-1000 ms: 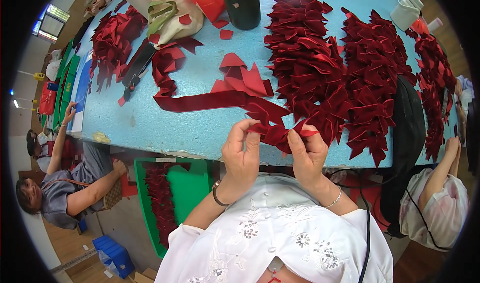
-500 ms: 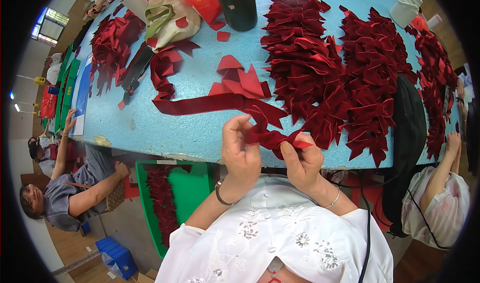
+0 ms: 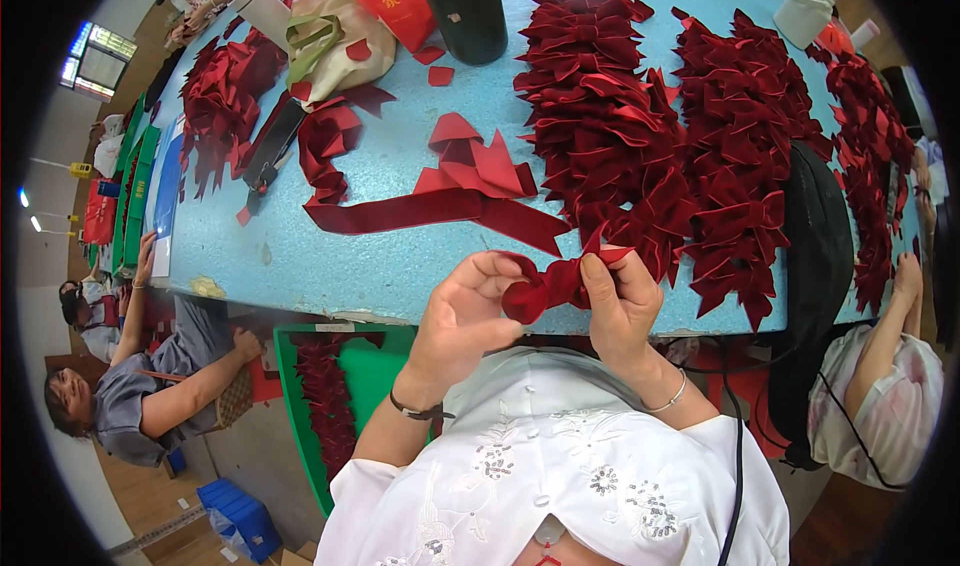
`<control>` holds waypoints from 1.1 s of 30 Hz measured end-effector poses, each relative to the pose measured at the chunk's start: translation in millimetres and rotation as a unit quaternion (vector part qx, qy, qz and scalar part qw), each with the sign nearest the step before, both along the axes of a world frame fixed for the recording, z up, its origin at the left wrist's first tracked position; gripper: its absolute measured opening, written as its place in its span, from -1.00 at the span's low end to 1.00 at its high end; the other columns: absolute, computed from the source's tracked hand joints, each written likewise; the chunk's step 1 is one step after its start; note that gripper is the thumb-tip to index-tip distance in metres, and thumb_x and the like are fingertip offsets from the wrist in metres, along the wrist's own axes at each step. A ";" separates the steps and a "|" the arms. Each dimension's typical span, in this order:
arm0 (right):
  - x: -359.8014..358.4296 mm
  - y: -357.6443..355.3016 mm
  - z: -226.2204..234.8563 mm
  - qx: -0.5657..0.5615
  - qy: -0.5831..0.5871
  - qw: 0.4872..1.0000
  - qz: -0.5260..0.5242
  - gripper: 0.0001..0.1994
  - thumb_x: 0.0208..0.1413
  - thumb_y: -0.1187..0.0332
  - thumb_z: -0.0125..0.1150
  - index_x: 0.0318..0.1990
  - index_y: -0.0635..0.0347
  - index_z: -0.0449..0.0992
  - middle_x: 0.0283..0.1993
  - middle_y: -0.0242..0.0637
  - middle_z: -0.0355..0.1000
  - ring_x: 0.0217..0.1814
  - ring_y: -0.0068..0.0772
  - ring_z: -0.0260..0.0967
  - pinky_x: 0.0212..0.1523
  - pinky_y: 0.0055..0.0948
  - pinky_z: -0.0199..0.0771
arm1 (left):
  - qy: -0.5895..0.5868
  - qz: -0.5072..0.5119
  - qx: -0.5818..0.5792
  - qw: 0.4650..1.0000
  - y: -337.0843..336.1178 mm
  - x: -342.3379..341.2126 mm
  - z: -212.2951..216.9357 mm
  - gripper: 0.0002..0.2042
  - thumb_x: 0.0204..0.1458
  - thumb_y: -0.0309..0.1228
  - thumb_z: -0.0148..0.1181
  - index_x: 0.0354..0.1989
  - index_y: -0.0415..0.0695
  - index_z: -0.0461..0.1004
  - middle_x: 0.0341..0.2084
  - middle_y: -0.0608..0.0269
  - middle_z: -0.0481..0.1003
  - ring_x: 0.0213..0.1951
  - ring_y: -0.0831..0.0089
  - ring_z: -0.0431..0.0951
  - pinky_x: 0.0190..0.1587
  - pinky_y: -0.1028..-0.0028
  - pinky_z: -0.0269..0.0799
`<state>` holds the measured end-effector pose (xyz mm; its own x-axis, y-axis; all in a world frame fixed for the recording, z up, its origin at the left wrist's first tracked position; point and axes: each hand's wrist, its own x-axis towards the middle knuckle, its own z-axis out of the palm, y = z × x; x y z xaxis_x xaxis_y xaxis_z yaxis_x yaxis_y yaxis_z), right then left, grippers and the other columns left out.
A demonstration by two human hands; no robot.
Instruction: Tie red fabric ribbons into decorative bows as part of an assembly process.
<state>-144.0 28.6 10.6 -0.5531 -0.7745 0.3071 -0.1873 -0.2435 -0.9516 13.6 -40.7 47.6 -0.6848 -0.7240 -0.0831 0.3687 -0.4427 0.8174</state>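
Note:
A dark red velvet ribbon bow [image 3: 545, 291] is held between my two hands, just over the near table edge. My left hand [image 3: 455, 316] curls around its left loop, fingers behind and thumb below. At the other end, my right hand [image 3: 622, 301] pinches the bow's right side between thumb and fingers, with a ribbon tail sticking out past them. Beyond my hands lies a length of the same ribbon [image 3: 400, 212], its end cut to a notch. Several loose ribbon pieces [image 3: 470, 161] rest behind it, red underside up.
Dense rows of finished bows [image 3: 590, 96] cover the table's [image 3: 250, 276] right half. A dark bottle [image 3: 465, 16], cloth bag [image 3: 345, 51] and black-handled tool [image 3: 272, 146] stand or lie farther back. A green crate [image 3: 385, 366] holding bows sits below the edge. Co-workers [image 3: 150, 396] sit left and right.
My left hand has shifted left and slightly down, its thumb now spread below the loop. My right hand has moved a little right. The bow's left loop shows fuller.

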 end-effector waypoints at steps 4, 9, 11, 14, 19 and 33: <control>2.9 1.4 0.6 -0.015 0.010 1.000 0.004 -0.88 0.15 0.42 0.12 -0.30 0.32 0.45 -0.57 -0.58 0.29 -0.54 -0.81 0.03 -0.57 -0.74 0.05 | -0.029 -0.030 0.084 0.996 -4.8 8.9 -3.6 -0.69 -0.02 -0.56 0.06 -0.06 -0.32 0.27 -0.21 0.17 0.44 -0.13 0.51 0.42 0.00 0.50 0.29; 2.5 2.3 -4.1 -0.052 0.036 0.998 0.008 -0.86 0.13 0.43 0.15 -0.24 0.34 0.47 -0.53 -0.55 0.33 -0.52 -0.79 0.08 -0.54 -0.74 0.10 | -0.070 -0.037 0.152 0.985 -1.8 5.1 3.1 -0.68 0.04 -0.53 0.03 -0.01 -0.35 0.28 -0.15 0.19 0.43 -0.11 0.53 0.41 0.01 0.50 0.26; 2.0 3.2 -4.0 -0.053 0.031 0.998 0.013 -0.86 0.13 0.44 0.15 -0.24 0.35 0.47 -0.53 -0.55 0.34 -0.52 -0.79 0.10 -0.54 -0.74 0.11 | -0.078 -0.047 0.159 0.983 -0.4 4.1 4.6 -0.70 0.06 -0.53 0.03 -0.02 -0.36 0.31 -0.17 0.21 0.44 -0.12 0.54 0.41 -0.02 0.51 0.27; 0.4 4.2 -2.0 -0.054 0.020 0.998 0.023 -0.86 0.12 0.44 0.16 -0.24 0.35 0.48 -0.52 -0.53 0.35 -0.51 -0.78 0.12 -0.54 -0.74 0.13 | -0.095 -0.067 0.174 0.978 1.0 4.0 3.5 -0.74 0.09 -0.54 0.01 -0.05 -0.36 0.37 -0.19 0.25 0.46 -0.15 0.57 0.43 -0.07 0.55 0.30; -6.2 2.1 7.8 -0.007 0.030 0.995 0.098 -0.87 0.11 0.44 0.17 -0.26 0.35 0.49 -0.52 -0.51 0.36 -0.52 -0.78 0.14 -0.55 -0.73 0.13 | -0.167 0.032 -0.017 0.985 3.5 4.1 -2.7 -0.82 0.12 -0.50 0.05 -0.17 -0.32 0.46 -0.32 0.26 0.50 -0.31 0.61 0.44 -0.22 0.62 0.34; -8.8 5.0 10.2 0.061 -0.043 0.987 0.144 -0.85 0.14 0.41 0.13 -0.26 0.32 0.52 -0.49 -0.48 0.43 -0.54 -0.80 0.17 -0.57 -0.72 0.16 | -0.163 0.151 -0.091 0.971 8.6 -5.6 -11.7 -0.87 0.10 -0.52 0.09 -0.25 -0.33 0.49 -0.42 0.30 0.50 -0.41 0.66 0.42 -0.32 0.68 0.33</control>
<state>-152.8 33.5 20.8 -0.3242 -0.9319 0.1629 -0.0445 -0.1570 -0.9866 8.1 -32.1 35.9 -0.3982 -0.9104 -0.1125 0.1677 -0.1929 0.9668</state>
